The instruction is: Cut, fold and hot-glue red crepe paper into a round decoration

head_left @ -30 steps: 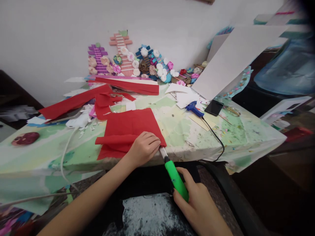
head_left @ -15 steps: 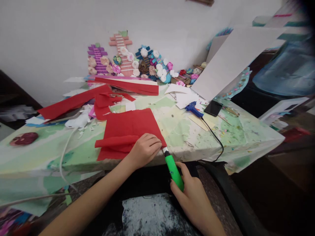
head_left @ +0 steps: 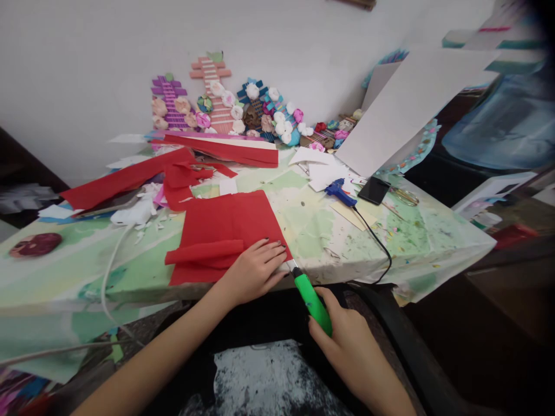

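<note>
- Beneath my flat, loosely spread left hand [head_left: 255, 271], gripping nothing: the red sheet [head_left: 225, 216], partly folded; separate red strips [head_left: 130, 177] lie beyond.
- To its right, my right hand [head_left: 347, 330] encloses a green knife [head_left: 311, 300], blade at the sheet's corner; cutting looks unfinished.
- Farther ahead: glue gun [head_left: 341, 192] on the marked desk [head_left: 303, 231], flowered crafts [head_left: 211, 74], pale wall [head_left: 277, 34].

The knife handle [head_left: 313, 303] in my right grip [head_left: 349, 335] looks smooth plastic, its blade [head_left: 291, 265] metal. The red sheet [head_left: 225, 216] is matt, paper or cloth, I cannot tell which; the phone [head_left: 374, 190] looks glossy, the glue gun [head_left: 341, 192] plastic.
</note>
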Demonstrator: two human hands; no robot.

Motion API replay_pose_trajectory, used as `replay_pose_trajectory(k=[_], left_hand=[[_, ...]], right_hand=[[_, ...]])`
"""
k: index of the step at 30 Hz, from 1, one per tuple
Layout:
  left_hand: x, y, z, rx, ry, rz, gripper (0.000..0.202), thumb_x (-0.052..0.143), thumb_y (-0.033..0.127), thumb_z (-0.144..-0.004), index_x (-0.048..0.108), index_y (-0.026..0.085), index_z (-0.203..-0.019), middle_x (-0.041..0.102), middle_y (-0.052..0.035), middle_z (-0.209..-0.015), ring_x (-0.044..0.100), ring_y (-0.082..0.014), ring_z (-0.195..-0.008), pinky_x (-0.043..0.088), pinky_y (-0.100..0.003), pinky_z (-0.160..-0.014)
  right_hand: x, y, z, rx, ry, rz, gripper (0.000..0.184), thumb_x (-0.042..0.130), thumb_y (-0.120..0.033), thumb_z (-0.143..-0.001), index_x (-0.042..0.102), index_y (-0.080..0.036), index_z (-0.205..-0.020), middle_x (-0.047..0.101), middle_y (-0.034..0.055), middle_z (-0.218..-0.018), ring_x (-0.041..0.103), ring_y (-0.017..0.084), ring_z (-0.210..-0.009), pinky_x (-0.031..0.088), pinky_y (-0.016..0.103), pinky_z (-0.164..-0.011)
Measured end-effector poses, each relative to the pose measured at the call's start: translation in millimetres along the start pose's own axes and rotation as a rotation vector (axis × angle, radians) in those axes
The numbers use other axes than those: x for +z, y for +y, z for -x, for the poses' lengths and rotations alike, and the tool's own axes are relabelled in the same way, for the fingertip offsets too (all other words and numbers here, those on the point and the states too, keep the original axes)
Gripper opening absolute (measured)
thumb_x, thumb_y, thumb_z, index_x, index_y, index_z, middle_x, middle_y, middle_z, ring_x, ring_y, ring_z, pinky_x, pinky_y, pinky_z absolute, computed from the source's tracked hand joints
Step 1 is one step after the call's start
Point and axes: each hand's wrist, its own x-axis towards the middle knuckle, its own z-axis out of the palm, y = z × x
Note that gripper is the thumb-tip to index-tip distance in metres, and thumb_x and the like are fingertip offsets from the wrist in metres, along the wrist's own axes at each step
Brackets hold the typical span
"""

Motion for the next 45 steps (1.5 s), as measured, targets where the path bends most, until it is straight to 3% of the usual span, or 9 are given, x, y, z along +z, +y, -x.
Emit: replay_pose_trajectory(k=[6,13,21,26,32,45], left_hand=[[4.5,5.0,9.5,0.025,0.006,-0.093,0.034,0.047,0.026,-0.093,0.058,0.007,-0.119,0.064,-0.0136,-0.121,0.059,-0.0256,-0.114,0.046,-0.046,-0.101],[8.3,5.0,12.9,0.014,0.003,-0.054,0.038,0.048,0.027,-0.093,0.054,0.007,-0.124,0.062,-0.0162,-0.123,0.057,-0.0258,-0.118,0.043,-0.046,-0.104],[8.4,4.2,14.4,0.019,-0.017,-0.067,0.04,0.048,0.029,-0.093,0.053,0.006,-0.125,0.061,-0.0163,-0.125,0.055,-0.0266,-0.12,0.043,-0.046,-0.104],[7.9,4.3,14.4,0.011,-0.008,-0.074,0.04,0.05,0.03,-0.092,0.054,0.006,-0.124,0.061,-0.0168,-0.124,0.056,-0.0273,-0.119,0.044,-0.046,-0.103],[8.8,3.5,15.7,-0.002,0.0,-0.047,0.038,0.051,0.029,-0.092,0.055,0.006,-0.122,0.062,-0.0173,-0.122,0.058,-0.0264,-0.117,0.044,-0.046,-0.104],[8.7,4.6,14.8,-0.032,0.011,0.002,0.039,0.052,0.026,-0.091,0.053,0.004,-0.123,0.061,-0.0193,-0.124,0.055,-0.0279,-0.119,0.043,-0.048,-0.105]], right_hand=[[-1.6,5.1,-3.2,-0.055,0.035,0.252,0.036,0.042,-0.028,-0.087,0.053,-0.016,-0.119,0.069,0.0063,-0.064,0.066,0.023,-0.054,0.028,0.024,-0.046],[-11.6,10.8,-8.5,-0.076,0.068,0.437,0.029,0.046,-0.032,-0.088,0.056,-0.024,-0.113,0.069,0.0042,-0.065,0.066,0.025,-0.057,0.024,0.025,-0.049],[-19.2,21.9,-10.4,-0.207,0.1,0.607,0.033,0.045,-0.036,-0.087,0.058,-0.022,-0.114,0.068,0.0043,-0.06,0.065,0.026,-0.053,0.02,0.026,-0.047],[-22.2,32.8,-6.2,-0.281,0.13,0.592,0.034,0.044,-0.034,-0.088,0.057,-0.02,-0.116,0.068,0.0034,-0.06,0.065,0.024,-0.053,0.025,0.026,-0.045],[-26.7,41.5,2.1,-0.275,0.089,0.538,0.032,0.041,-0.032,-0.09,0.057,-0.019,-0.114,0.068,0.0028,-0.063,0.066,0.02,-0.051,0.033,0.025,-0.046],[-22.1,32.4,1.9,-0.291,0.074,0.541,0.037,0.04,-0.035,-0.091,0.054,-0.016,-0.12,0.068,0.0022,-0.059,0.065,0.021,-0.049,0.03,0.027,-0.045]])
